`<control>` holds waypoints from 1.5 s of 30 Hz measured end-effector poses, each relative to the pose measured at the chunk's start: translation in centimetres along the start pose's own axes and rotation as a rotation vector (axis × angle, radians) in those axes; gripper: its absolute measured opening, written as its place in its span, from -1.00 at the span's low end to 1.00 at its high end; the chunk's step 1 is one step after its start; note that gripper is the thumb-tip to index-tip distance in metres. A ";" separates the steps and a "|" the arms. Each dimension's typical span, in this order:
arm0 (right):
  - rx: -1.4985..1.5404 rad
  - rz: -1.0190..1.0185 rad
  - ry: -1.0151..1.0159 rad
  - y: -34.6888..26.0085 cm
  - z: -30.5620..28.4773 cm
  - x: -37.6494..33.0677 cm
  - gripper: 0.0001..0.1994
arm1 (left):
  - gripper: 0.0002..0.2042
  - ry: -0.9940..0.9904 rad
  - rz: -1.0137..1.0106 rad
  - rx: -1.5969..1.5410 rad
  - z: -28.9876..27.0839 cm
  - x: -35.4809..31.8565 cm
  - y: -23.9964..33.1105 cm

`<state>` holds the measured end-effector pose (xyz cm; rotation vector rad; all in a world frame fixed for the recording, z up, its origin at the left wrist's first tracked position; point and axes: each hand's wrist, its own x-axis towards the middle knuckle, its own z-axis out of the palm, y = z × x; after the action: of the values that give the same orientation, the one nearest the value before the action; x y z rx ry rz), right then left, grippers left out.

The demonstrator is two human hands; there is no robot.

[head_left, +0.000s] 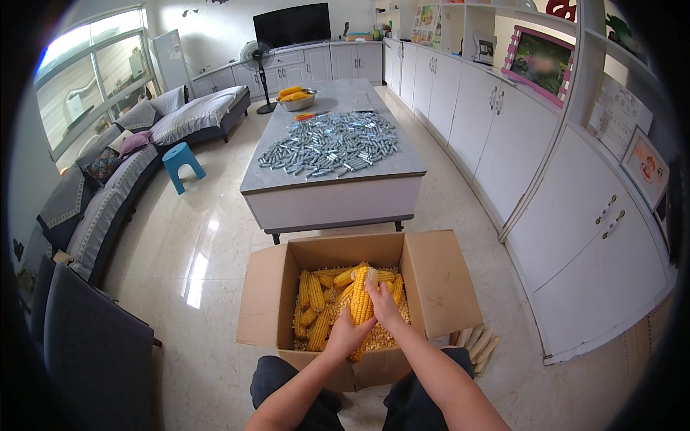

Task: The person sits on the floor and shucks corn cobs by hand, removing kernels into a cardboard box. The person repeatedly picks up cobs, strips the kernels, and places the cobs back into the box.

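Note:
Both my hands grip one yellow corn cob [361, 296] above an open cardboard box [345, 251]. My left hand [349, 333] is closed round its lower part. Higher up, my right hand [384, 304] closes on the cob's right side, where a pale patch without kernels shows near the top. Inside the box lie several whole corn cobs [316, 294], mostly to the left, and loose kernels [399, 316] fill the gaps. My fingers hide part of the cob and of the box's contents.
Stripped cobs [480, 348] lie on the floor right of the box. Beyond it stands a grey table [280, 129] with a heap of small metal cylinders [334, 144] and a metal bowl [298, 104] of corn. A blue stool [183, 167] and sofa are left, white cabinets [460, 108] right.

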<state>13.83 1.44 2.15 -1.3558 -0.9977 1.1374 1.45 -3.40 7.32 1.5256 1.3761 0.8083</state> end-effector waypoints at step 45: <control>0.349 0.057 -0.158 -0.5 -0.6 1.0 -0.60 | -0.56 -0.229 -0.188 -0.517 -1.7 0.2 1.6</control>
<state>14.68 2.38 2.59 -1.0329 -0.8271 1.4061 0.61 -2.81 9.36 1.0337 1.0223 0.7699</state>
